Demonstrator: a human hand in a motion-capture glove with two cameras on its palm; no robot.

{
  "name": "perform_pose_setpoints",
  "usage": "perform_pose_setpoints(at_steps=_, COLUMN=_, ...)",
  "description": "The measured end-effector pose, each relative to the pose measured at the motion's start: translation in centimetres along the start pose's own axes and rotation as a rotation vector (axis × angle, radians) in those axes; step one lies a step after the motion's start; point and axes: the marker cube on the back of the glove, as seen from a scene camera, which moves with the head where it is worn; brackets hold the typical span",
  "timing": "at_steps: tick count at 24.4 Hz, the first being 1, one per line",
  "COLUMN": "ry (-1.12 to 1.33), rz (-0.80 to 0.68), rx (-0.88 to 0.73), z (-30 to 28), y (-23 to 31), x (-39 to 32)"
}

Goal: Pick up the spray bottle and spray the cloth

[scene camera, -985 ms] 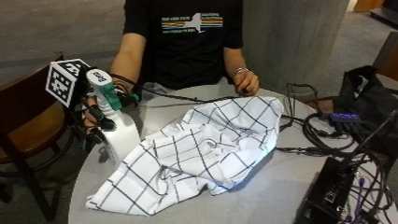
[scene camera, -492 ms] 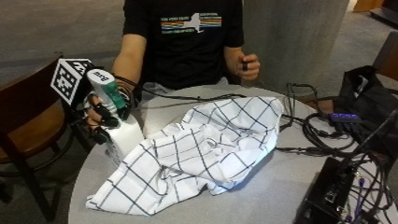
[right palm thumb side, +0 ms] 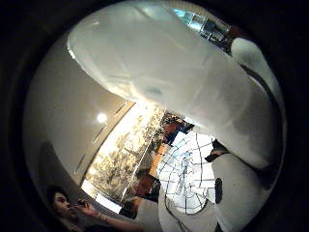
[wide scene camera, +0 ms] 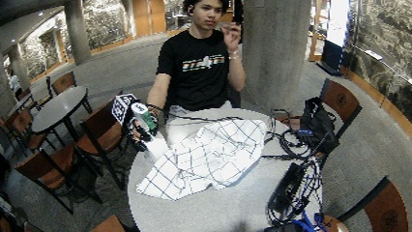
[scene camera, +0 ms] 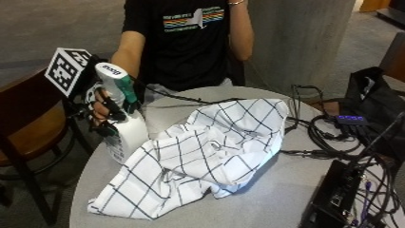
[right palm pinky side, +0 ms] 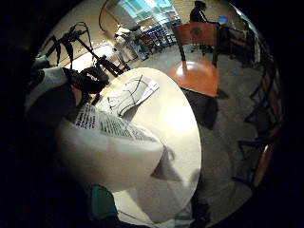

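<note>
A white spray bottle (scene camera: pixel 128 136) with a green trigger is at the left edge of the round grey table (scene camera: pixel 272 199). My gloved right hand (scene camera: pixel 104 108) grips its neck, fingers curled round below the head. The bottle leans a little; I cannot tell whether its base touches the table. Right beside it lies the cloth (scene camera: pixel 208 156), white with dark checks, crumpled across the middle of the table. The palm views show the bottle (right palm pinky side: pixel 109 147) (right palm thumb side: pixel 183 72) close against the palm and the cloth (right palm pinky side: pixel 130 95) (right palm thumb side: pixel 188 174) beyond it. The wide view shows the hand (wide scene camera: pixel 138 133) on the bottle (wide scene camera: pixel 154 146).
A wooden chair (scene camera: pixel 25 128) stands close to the left of the table. Black cables (scene camera: pixel 316 137) and a black box (scene camera: pixel 335 194) cover the table's right side, with a black bag (scene camera: pixel 370 95) beyond. The person's bare left hand (wide scene camera: pixel 230 34) is raised near the head.
The bare left hand has lifted off the table's far edge and gone up toward the head. The gloved hand still holds the bottle at about the same place.
</note>
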Motion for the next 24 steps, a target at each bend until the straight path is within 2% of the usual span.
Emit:
perform_pose_setpoints(at_steps=4, ry=0.062, rz=-0.092, rx=-0.063, z=-1.0, y=-0.7, x=-3.5)
perform_pose_setpoints(at_steps=9, ry=0.212, rz=-0.193, rx=-0.285, z=-0.9, y=-0.3, x=-8.0)
perform_pose_setpoints(at_steps=17, ry=0.469, rz=-0.409, rx=-0.456, z=4.9, y=0.6, x=-12.1)
perform_pose_setpoints(at_steps=24, ry=0.625, rz=-0.334, rx=-0.563, z=6.0, y=1.5, x=-12.8)
